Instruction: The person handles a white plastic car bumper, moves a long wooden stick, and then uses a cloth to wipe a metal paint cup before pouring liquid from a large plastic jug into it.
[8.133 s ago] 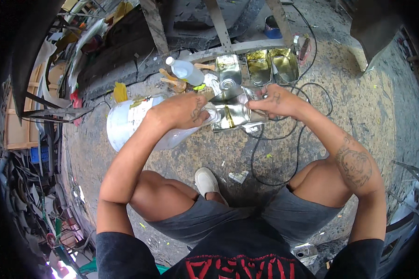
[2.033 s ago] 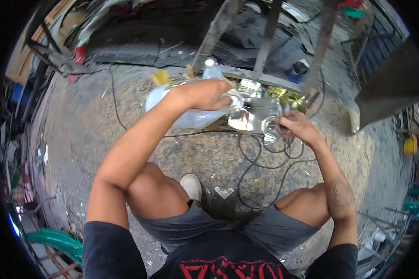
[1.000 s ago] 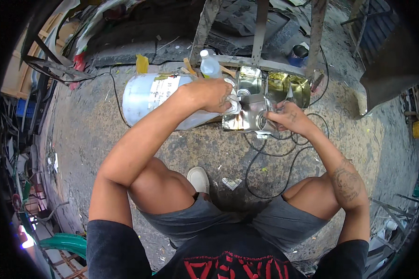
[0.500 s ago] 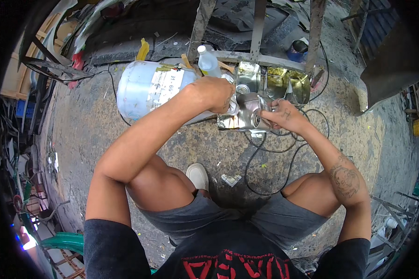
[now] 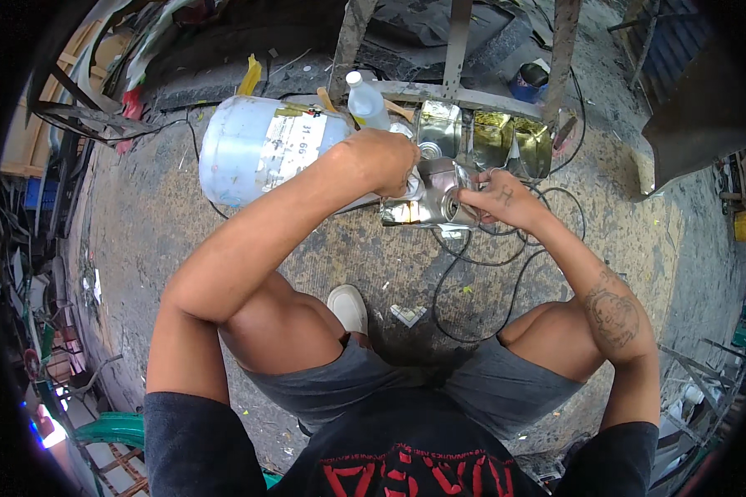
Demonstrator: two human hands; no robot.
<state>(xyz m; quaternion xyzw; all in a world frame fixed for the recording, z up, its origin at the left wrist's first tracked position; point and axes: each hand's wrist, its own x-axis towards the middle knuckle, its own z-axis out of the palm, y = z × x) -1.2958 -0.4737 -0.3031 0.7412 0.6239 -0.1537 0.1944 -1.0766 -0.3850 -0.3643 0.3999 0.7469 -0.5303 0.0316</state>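
Note:
A shiny metal can (image 5: 436, 180) with a round neck lies tilted in front of me. My right hand (image 5: 506, 200) is closed on its right edge, with the thumb near the round opening. My left hand (image 5: 383, 162) is closed round a crumpled white cloth (image 5: 413, 187), pressed against the can's left side; its fingers are partly hidden behind the back of the hand. Just beyond stands another metal can (image 5: 439, 124) with a round cap. To its right are two open metal tins (image 5: 491, 142) with yellowish insides. A clear plastic bottle (image 5: 366, 103) with a white cap stands behind my left hand.
A large translucent plastic jug (image 5: 239, 153) with a paper label lies on its side at left. Black cable (image 5: 439, 308) loops over the worn floor at right. Beyond the cans runs a metal frame (image 5: 457, 58); a blue pot (image 5: 529, 84) sits behind it.
The whole view has shifted slightly, moving the scene a little left and up. Both hands keep their grip; the cloth and can have barely moved relative to each other.

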